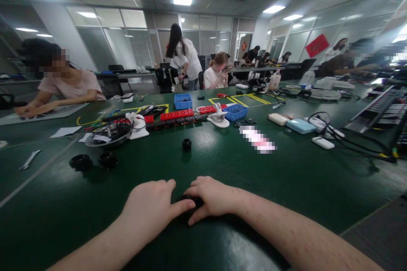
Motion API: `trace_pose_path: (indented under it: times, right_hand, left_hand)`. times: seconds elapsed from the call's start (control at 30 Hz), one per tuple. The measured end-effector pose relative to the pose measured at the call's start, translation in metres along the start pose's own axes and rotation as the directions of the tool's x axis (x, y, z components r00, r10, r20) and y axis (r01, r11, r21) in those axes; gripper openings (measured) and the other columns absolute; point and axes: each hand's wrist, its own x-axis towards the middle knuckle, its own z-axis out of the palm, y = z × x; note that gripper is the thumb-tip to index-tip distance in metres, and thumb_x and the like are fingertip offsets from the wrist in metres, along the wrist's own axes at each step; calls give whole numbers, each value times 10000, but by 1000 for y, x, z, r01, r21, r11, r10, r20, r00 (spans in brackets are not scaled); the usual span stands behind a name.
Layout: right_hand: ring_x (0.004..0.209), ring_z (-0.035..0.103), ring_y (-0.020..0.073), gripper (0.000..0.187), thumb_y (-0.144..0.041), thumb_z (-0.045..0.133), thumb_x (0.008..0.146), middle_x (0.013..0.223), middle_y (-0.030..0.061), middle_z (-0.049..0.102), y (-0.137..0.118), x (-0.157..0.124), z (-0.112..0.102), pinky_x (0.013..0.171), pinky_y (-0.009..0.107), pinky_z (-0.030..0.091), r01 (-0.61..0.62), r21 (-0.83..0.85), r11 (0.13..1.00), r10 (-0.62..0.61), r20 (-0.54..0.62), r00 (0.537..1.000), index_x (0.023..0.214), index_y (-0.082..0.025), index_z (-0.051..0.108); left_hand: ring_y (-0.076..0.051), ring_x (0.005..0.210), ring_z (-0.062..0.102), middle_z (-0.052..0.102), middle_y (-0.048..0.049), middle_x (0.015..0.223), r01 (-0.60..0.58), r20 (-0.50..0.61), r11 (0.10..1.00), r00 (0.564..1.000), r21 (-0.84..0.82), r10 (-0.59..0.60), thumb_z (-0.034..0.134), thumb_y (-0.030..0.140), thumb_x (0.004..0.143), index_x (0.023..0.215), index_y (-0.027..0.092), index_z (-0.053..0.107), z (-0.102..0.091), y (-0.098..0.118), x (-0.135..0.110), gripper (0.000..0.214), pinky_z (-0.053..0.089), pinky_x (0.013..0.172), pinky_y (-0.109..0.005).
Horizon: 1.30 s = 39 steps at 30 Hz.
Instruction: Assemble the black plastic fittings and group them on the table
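My left hand (149, 203) and my right hand (214, 197) meet over a black round part (190, 200) low above the green table or on it; I cannot tell which. The right hand's fingers and thumb wrap around the part. The left thumb presses on it, while the other left fingers are curled and partly hidden. Most of the part is covered. Ahead of my hands stands a small black ring-shaped part (186, 145). Two larger black round parts, one (80, 162) beside the other (107, 159), sit to the left.
A wrench (30, 159) lies far left. Behind are a bowl of cables (110, 139), a red strip of blocks (176, 114), white clamps (218, 117) and blue bins (183, 101). Cases (301, 125) and black cables (359, 137) lie right. Several people sit or stand beyond.
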Motion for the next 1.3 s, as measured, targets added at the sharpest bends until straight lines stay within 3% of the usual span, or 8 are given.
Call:
trace_pose_path:
  times: [0.13, 0.27, 0.43, 0.63, 0.77, 0.87, 1.17, 1.3]
  right_hand:
    - [774, 527, 184, 500, -528, 638, 677, 834, 45, 590, -1, 0, 1, 693, 281, 395, -25, 36, 999, 26, -22, 999, 1017, -164, 607]
    - [803, 514, 198, 548, -541, 643, 660, 879, 59, 554, -2, 0, 1, 671, 281, 401, -101, 64, 993, 104, -40, 994, 1061, -170, 603]
    - [819, 506, 200, 531, -500, 689, 627, 896, 58, 510, 2, -2, -4, 700, 297, 419, -210, 124, 970, 219, -65, 973, 1043, -179, 611]
    - [890, 511, 226, 731, -578, 685, 577, 982, 75, 508, 2, -4, -10, 766, 347, 439, -173, 200, 964, 203, -137, 970, 1163, -173, 522]
    - [905, 507, 213, 616, -568, 637, 649, 1000, 76, 507, -8, -5, -9, 771, 337, 443, -154, 223, 963, 213, -271, 939, 1105, -165, 538]
    - [881, 514, 199, 509, -500, 649, 675, 971, 67, 519, -11, -3, -3, 762, 330, 440, -171, 194, 966, 225, -303, 926, 1060, -179, 557]
    - [873, 530, 193, 430, -391, 697, 654, 932, 50, 573, -7, 1, 1, 764, 318, 435, -126, 211, 969, 196, -355, 914, 1005, -171, 579]
    - [922, 525, 197, 420, -358, 679, 684, 978, 62, 576, -9, -2, -2, 809, 331, 424, -68, 235, 970, 170, -445, 879, 1036, -168, 552]
  left_hand:
    - [-300, 910, 601, 645, -129, 1004, -18, 34, 999, 999, -50, 19, 492, 587, 739, 1178, 167, 552, -8, -32, 5, 611, 450, 726, -375]
    - [-255, 910, 593, 633, -74, 1015, -140, 122, 974, 979, -179, 164, 640, 499, 640, 1220, 212, 508, 2, -48, 19, 660, 446, 745, -319]
    - [-238, 890, 582, 622, -32, 974, -246, 113, 924, 951, -292, 289, 710, 492, 569, 1133, 245, 553, 21, -40, 29, 635, 426, 767, -308]
    - [-233, 856, 561, 608, -24, 911, -314, -3, 882, 942, -352, 335, 711, 514, 574, 955, 197, 603, 37, -27, 35, 507, 408, 758, -327]
    - [-213, 865, 549, 608, -22, 921, -362, -77, 845, 929, -393, 362, 666, 488, 656, 944, 182, 594, 51, -27, 44, 426, 397, 785, -323]
    - [-214, 862, 542, 609, -29, 899, -369, -115, 849, 929, -377, 353, 646, 466, 687, 959, 170, 588, 59, -27, 48, 406, 392, 797, -331]
    - [-224, 888, 555, 626, -25, 927, -400, -148, 824, 916, -402, 373, 654, 482, 674, 993, 176, 580, 58, -28, 48, 448, 395, 797, -326]
    - [-221, 868, 563, 628, -18, 905, -417, -180, 815, 909, -402, 376, 687, 429, 652, 927, 169, 586, 60, -29, 49, 391, 386, 794, -325]
